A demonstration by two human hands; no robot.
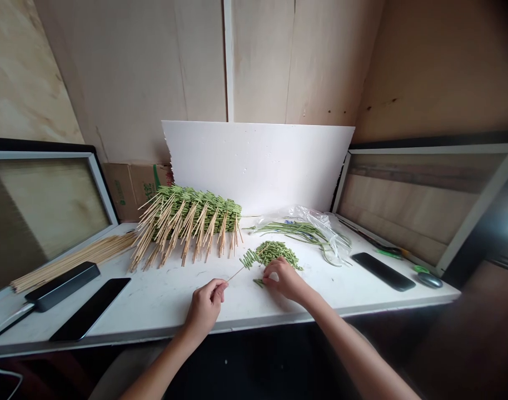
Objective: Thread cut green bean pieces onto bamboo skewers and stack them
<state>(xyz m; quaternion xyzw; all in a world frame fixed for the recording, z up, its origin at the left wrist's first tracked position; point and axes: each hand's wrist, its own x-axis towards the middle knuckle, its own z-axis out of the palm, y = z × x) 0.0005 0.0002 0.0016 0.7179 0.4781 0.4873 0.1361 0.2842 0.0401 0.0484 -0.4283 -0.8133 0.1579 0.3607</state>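
My left hand [208,303] is closed round the lower end of a thin wooden skewer [234,275]. Several short green bean pieces [248,259] are threaded crosswise near the skewer's far end. Just right of them lies a pile of cut green pieces [277,253] on the white table [162,311]. My right hand [281,278] is at the pile's front edge, thumb and fingers curled together by a loose green piece [258,282]; what is between the fingertips is too small to make out.
A big stack of filled skewers [195,216] stands back left, bare sticks [79,258] beside it. Long green stems [295,228] lie by a plastic bag [335,236]. Phones [91,308] [383,271], a black power bank [62,285] and a mouse [429,279] flank the hands.
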